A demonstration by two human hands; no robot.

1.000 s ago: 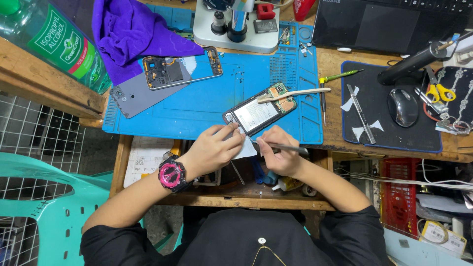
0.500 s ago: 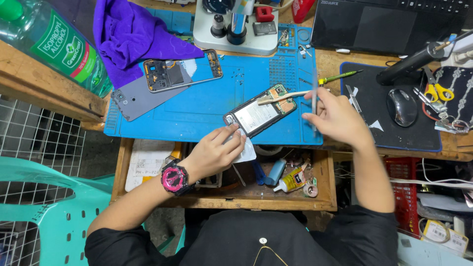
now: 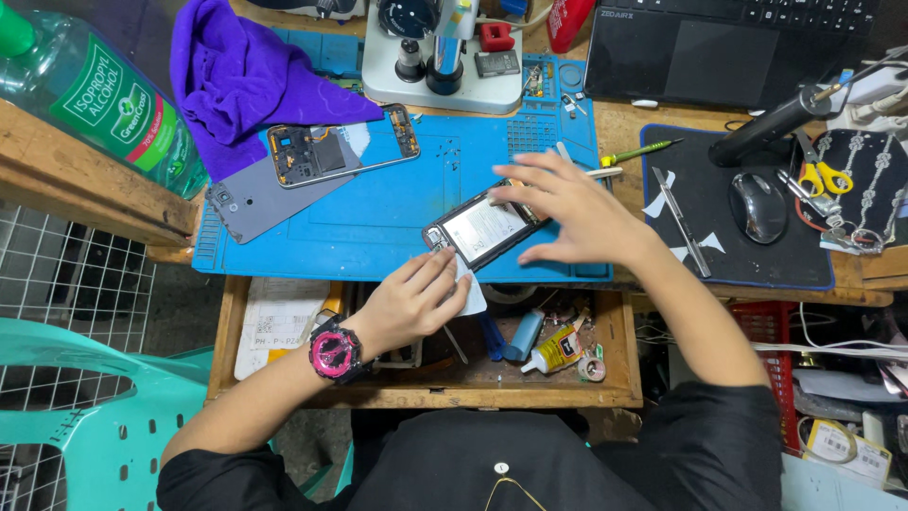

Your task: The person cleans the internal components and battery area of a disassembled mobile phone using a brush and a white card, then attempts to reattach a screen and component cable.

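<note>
Your opened phone [image 3: 484, 230] lies tilted near the front edge of the blue mat [image 3: 378, 213], its back off and the pale battery face showing. Your left hand [image 3: 416, 298] rests at its lower corner, fingers curled narrowly on a small white wipe [image 3: 470, 289] that touches the phone; it pins the wipe rather than clasping the phone itself. Your right hand [image 3: 572, 210] hovers over the phone's upper end with fingers spread wide, holding nothing. I judge the phone light and stiff but fragile: with the cover gone, the battery and the parts about it are bare, so hold it by the long side edges of the frame and keep your fingertips off the middle. The smooth mat may let it slide if you push at one corner only. A second frame [image 3: 340, 147] and a grey back cover [image 3: 260, 203] lie well apart to the left, beside the purple cloth [image 3: 246, 76]. The open drawer [image 3: 426, 378] sits just under the mat's edge.
</note>
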